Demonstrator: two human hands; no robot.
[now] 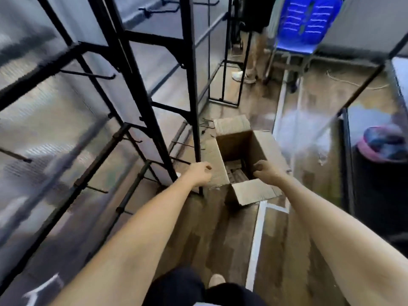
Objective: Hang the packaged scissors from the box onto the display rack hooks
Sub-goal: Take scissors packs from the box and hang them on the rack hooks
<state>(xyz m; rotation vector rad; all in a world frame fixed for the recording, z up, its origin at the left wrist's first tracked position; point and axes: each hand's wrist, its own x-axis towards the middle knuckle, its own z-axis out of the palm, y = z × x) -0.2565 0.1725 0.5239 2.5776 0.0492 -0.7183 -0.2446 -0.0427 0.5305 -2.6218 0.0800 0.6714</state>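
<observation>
An open cardboard box (234, 146) stands on the wooden floor, flaps spread outward. Packaged scissors (237, 172) lie at its bottom, dim and blurred. My left hand (199, 173) hangs over the box's left flap with loosely curled fingers and holds nothing. My right hand (266, 172) hovers over the box's right side, fingers loosely curled, also holding nothing. The black display rack (141, 89) with bare metal hooks (88, 74) rises at the left.
A second black rack frame (225, 85) stands behind the box. Another person's legs and white shoes (242, 76) are at the back, near a blue plastic chair (306, 23). A dark bin with a pink liner (382, 146) sits at the right. White tape lines mark the floor.
</observation>
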